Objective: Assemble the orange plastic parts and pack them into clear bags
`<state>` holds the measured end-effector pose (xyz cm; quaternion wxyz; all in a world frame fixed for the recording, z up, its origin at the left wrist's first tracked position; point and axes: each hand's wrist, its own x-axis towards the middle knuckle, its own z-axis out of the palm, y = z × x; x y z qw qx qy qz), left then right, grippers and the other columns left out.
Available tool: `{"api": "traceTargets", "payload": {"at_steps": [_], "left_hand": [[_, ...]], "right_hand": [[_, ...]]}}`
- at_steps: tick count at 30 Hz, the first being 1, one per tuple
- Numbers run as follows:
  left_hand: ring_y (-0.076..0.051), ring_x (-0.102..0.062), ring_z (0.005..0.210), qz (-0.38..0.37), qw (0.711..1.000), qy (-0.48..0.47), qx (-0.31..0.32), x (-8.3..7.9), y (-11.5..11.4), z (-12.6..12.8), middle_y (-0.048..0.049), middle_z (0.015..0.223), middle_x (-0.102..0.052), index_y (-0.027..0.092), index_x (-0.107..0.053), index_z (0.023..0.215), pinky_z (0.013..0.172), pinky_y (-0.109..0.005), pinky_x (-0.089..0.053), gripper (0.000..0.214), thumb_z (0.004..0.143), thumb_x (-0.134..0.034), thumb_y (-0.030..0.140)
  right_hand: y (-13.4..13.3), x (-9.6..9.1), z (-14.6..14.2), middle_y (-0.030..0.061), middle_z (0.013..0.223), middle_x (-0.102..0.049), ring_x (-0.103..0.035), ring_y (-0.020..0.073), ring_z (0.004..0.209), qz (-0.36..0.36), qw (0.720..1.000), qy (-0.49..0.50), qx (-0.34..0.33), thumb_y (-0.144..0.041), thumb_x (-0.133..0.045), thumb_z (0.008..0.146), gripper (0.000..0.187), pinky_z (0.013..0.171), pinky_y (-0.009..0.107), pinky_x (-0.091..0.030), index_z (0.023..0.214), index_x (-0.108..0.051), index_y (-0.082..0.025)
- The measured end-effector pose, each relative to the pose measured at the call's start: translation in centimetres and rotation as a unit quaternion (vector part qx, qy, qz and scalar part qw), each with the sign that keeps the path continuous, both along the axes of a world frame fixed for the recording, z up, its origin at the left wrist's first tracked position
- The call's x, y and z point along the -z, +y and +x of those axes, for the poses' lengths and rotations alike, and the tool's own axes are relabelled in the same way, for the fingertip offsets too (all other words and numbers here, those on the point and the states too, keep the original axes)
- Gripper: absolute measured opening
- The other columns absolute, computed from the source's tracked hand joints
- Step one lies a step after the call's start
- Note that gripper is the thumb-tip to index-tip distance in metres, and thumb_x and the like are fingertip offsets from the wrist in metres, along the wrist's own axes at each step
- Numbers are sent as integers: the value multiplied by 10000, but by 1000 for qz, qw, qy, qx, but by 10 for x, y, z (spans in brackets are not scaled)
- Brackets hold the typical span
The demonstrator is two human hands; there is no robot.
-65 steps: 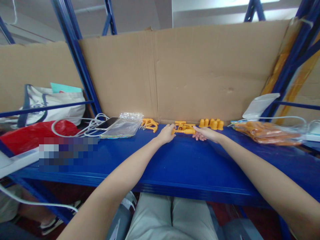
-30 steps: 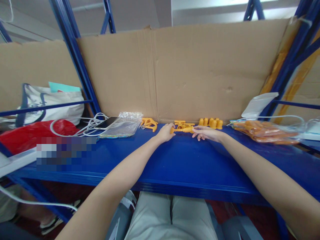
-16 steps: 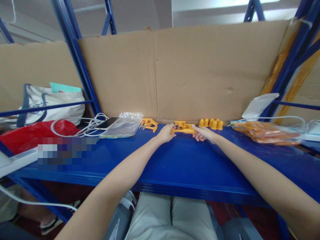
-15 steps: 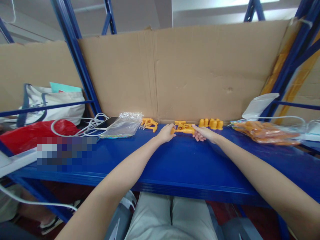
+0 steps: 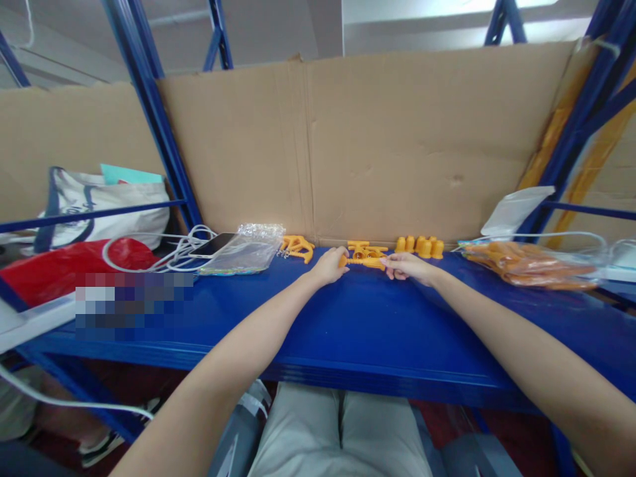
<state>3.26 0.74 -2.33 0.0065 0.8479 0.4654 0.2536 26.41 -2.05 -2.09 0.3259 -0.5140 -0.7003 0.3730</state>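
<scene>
Rod [image 5: 362, 262]: orange, far on blue shelf [image 5: 348, 331]
Left hand [image 5: 328, 266]: pinching its left end
Right hand [image 5: 407, 266]: pinching its right end

Both hands reach to the back of the blue shelf [image 5: 348, 324]. The left hand [image 5: 329, 265] grips the left end of an orange plastic rod [image 5: 363, 262]. The right hand [image 5: 408, 265] pinches its right end. The rod lies level, at or just above the shelf.

Just behind it lies a cluster of orange plastic parts [image 5: 366, 250]. A row of orange caps [image 5: 420, 246] stands to the right and orange hook-shaped parts [image 5: 297, 246] lie to the left, all against the cardboard backing [image 5: 397, 146]. A clear plastic bag [image 5: 246, 252] and a phone [image 5: 214, 244] lie further left. A bag of orange parts [image 5: 531, 265] lies at the right.
</scene>
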Motion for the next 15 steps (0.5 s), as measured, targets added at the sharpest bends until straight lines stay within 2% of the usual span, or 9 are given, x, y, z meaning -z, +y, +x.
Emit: {"api": "traceTargets", "payload": {"at_steps": [4,8,11,15], "left_hand": [[-212,-604,986,2,1000,-6,-3,1,1,0,-54,1002,-624,181,-560,1006,883,-321,-467,321,723,-708,149],[-202,-602,996,1,1000,-7,0,1,3,1,-42,1005,-626,191,-553,1010,895,-317,-464,322,728,-706,156],[-203,-602,998,-4,1000,-9,-6,1,3,1,-41,1001,-631,194,-552,1013,892,-321,-466,322,731,-704,161],[-207,-605,996,-9,1000,-15,-7,0,1,1,-49,998,-637,188,-557,1009,885,-321,-469,311,735,-699,152]], "right_hand": [[4,2,-8,32,398,-487,-323,42,316,-28,998,-16,51,-803,-342,781,714,325,190,-198,598,-555,-147],[5,1,-11,52,404,-498,-337,50,312,-43,997,-23,67,-794,-277,806,737,310,195,-208,588,-555,-147],[1,-3,-8,88,545,-608,-414,62,355,-45,998,-6,41,-760,-366,811,666,311,189,-211,724,-601,-144],[-2,-3,0,99,900,-699,-532,66,488,-16,999,31,-3,-540,-667,763,423,355,162,-287,972,-583,-182]]}}
